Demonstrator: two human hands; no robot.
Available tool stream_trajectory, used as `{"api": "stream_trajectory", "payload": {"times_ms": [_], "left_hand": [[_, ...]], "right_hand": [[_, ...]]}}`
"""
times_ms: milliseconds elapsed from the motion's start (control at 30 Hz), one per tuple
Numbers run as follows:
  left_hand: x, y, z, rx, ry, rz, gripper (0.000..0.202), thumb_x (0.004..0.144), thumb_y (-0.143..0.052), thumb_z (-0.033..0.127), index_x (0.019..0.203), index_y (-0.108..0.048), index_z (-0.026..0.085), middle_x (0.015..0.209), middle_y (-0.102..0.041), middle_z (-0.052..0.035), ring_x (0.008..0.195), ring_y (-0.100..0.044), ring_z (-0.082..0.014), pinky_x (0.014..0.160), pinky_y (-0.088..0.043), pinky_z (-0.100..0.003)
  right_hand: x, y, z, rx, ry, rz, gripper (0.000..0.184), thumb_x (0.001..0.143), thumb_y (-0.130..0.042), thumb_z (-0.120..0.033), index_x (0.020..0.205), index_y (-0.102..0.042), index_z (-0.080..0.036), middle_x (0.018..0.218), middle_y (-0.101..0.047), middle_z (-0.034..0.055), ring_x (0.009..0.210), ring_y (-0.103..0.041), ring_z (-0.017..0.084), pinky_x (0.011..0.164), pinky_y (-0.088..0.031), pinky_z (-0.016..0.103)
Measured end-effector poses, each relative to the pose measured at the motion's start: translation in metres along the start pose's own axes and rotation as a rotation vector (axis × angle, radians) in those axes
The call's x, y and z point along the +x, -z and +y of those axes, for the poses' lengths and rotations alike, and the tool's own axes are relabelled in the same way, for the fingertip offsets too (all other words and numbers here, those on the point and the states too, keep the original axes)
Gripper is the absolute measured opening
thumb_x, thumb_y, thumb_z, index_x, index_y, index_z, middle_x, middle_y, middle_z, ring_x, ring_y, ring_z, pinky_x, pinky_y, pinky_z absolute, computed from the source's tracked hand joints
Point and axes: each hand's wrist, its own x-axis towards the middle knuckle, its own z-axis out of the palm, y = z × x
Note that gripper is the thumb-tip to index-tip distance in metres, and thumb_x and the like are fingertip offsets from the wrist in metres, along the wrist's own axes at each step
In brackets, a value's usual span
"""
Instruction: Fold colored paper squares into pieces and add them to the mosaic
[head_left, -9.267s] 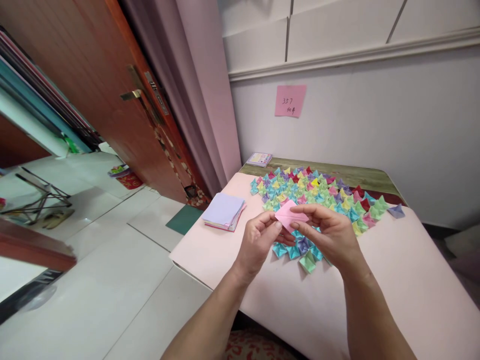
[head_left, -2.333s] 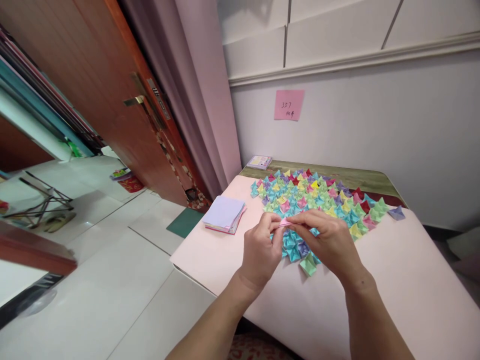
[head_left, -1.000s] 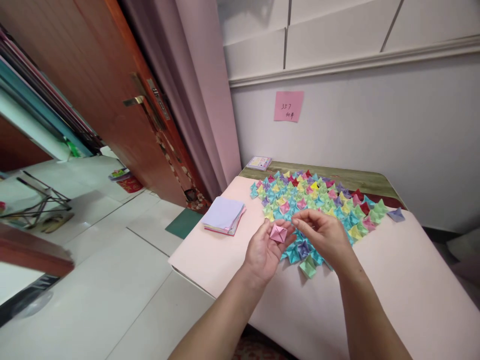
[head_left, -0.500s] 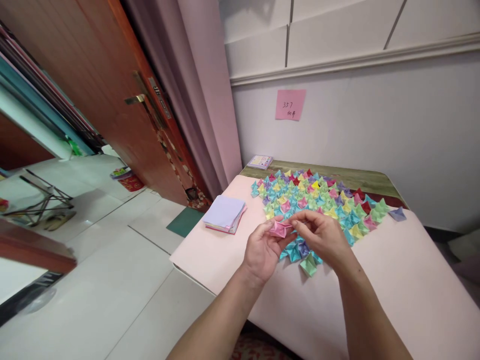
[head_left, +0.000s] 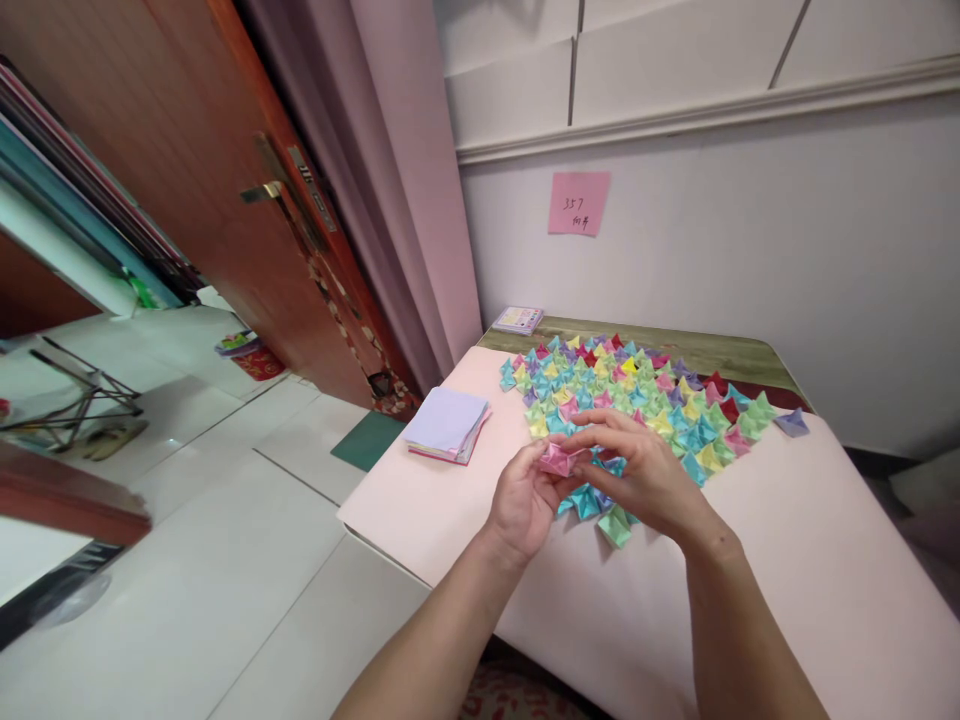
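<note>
My left hand (head_left: pixel 523 500) pinches a small folded pink paper piece (head_left: pixel 556 460) above the table, its thumb and fingers around the left side and underneath. Close against the right edge of that piece is my right hand (head_left: pixel 641 470), fingers stretched and spread, thumb tip beside the paper; whether it touches is hard to tell. Behind and below both hands lies a broad spread of folded paper pieces (head_left: pixel 660 425) in blue, green, yellow, pink, red and purple, partly hidden by my right hand. A green folded piece (head_left: pixel 615 526) sits at its near edge.
A stack of square paper sheets (head_left: pixel 448 422), lilac on top, lies on the pink-covered table (head_left: pixel 795 560) to the left. A small packet (head_left: pixel 519 320) rests at the back corner. A pink note (head_left: pixel 578 204) hangs on the wall. A wooden door (head_left: pixel 225 170) stands at the left.
My right hand's fingers have loosened from their pinch at the pink piece and spread out. My left hand still holds the piece, in nearly the same place. The view has shifted slightly.
</note>
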Motion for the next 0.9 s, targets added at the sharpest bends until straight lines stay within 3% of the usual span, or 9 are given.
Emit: {"api": "stream_trajectory", "payload": {"times_ms": [67, 200, 367, 467, 667, 900], "left_hand": [[0.000, 0.000, 0.000, 0.016, -0.004, 0.006, 0.020, 0.082, -0.059, 0.025, 0.094, -0.068, 0.011, 0.083, -0.072, -0.0087, 0.084, -0.069, -0.0210, 0.086, -0.054, -0.037], [-0.001, 0.001, -0.001, 0.058, -0.031, 0.027, 0.021, 0.080, -0.064, 0.029, 0.091, -0.068, 0.012, 0.078, -0.069, -0.0061, 0.079, -0.068, -0.0200, 0.085, -0.055, -0.039], [-0.002, 0.003, -0.002, 0.260, -0.171, 0.021, 0.031, 0.080, -0.069, 0.042, 0.093, -0.068, 0.014, 0.081, -0.066, -0.0038, 0.076, -0.064, -0.0162, 0.075, -0.057, -0.035], [-0.003, 0.005, 0.000, 0.377, -0.242, 0.053, 0.028, 0.076, -0.074, 0.034, 0.094, -0.068, 0.014, 0.083, -0.066, -0.0028, 0.076, -0.063, -0.0147, 0.078, -0.057, -0.035], [-0.001, 0.009, 0.005, 0.540, -0.323, 0.108, 0.021, 0.077, -0.065, 0.028, 0.091, -0.069, 0.013, 0.080, -0.068, -0.0035, 0.073, -0.065, -0.0159, 0.076, -0.057, -0.036], [0.013, 0.028, 0.008, 0.642, -0.379, 0.166, 0.014, 0.068, -0.058, 0.015, 0.079, -0.066, 0.014, 0.070, -0.067, -0.0010, 0.063, -0.062, -0.0127, 0.068, -0.054, -0.028]], "right_hand": [[0.000, -0.001, 0.002, -0.071, 0.052, -0.008, 0.023, 0.083, -0.061, -0.017, 0.097, -0.074, -0.030, 0.120, -0.065, 0.0036, 0.096, -0.067, 0.020, 0.077, -0.053, 0.032], [0.001, -0.004, 0.005, -0.100, 0.056, -0.021, 0.014, 0.084, -0.061, -0.017, 0.087, -0.072, -0.026, 0.092, -0.071, 0.0017, 0.078, -0.067, 0.016, 0.070, -0.051, 0.028], [0.000, -0.006, 0.006, -0.174, 0.059, -0.013, 0.014, 0.088, -0.058, -0.019, 0.081, -0.069, -0.024, 0.078, -0.069, 0.0002, 0.069, -0.064, 0.015, 0.065, -0.046, 0.025], [0.000, -0.007, 0.005, -0.226, 0.092, -0.004, 0.014, 0.088, -0.057, -0.020, 0.081, -0.068, -0.024, 0.078, -0.069, 0.0000, 0.068, -0.063, 0.014, 0.063, -0.043, 0.024], [-0.002, -0.009, 0.001, -0.311, 0.095, 0.019, 0.014, 0.088, -0.058, -0.019, 0.083, -0.070, -0.025, 0.081, -0.070, -0.0013, 0.066, -0.062, 0.013, 0.059, -0.038, 0.023], [-0.001, -0.020, -0.012, -0.392, 0.124, -0.014, 0.018, 0.090, -0.057, -0.021, 0.081, -0.071, -0.025, 0.079, -0.068, -0.0014, 0.061, -0.059, 0.011, 0.053, -0.028, 0.024]]}}
